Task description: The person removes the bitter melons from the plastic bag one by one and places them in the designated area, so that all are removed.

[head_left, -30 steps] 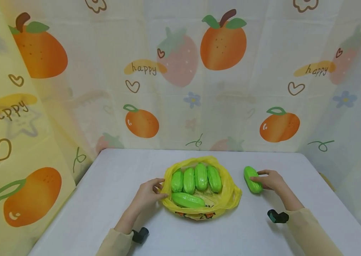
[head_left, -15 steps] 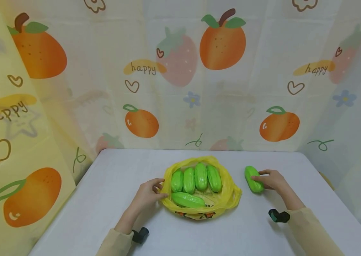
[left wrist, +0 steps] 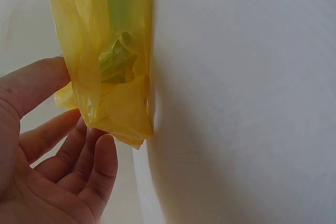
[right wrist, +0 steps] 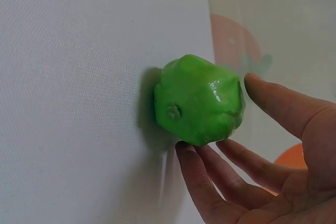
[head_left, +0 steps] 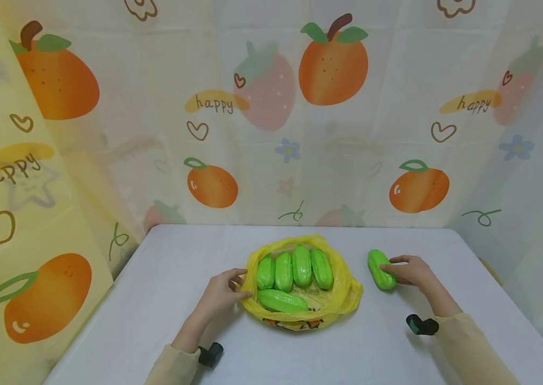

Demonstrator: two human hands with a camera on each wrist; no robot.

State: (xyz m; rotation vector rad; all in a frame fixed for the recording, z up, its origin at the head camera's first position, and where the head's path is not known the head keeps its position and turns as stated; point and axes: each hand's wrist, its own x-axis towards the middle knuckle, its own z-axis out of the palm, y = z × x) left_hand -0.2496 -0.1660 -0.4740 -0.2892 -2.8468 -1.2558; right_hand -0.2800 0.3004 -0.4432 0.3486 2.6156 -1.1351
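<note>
Against the left side of a yellow plastic bag (head_left: 345, 302), my left hand (head_left: 225, 291) has its thumb and index finger, with a fold of the bag (left wrist: 113, 108) between them in the left wrist view. Inside the opened bag lie several shiny green toy cucumbers (head_left: 302, 266), mostly side by side, one crosswise in front (head_left: 282, 301). To the right of the bag, my right hand (head_left: 411, 271) holds another toy cucumber (head_left: 381, 269), thumb on one side and fingers on the other. Its end (right wrist: 197, 103) faces the right wrist camera, close to the tabletop.
A white-covered table (head_left: 271, 358) bears everything. Behind and beside it hang curtains (head_left: 271, 176) printed with fruit. Black wrist cameras (head_left: 211, 354) are strapped on both wrists, below the beige sleeves (head_left: 172, 366).
My right hand and the toy cucumber in it have shifted very slightly to the right. The left hand and the bag have stayed in place.
</note>
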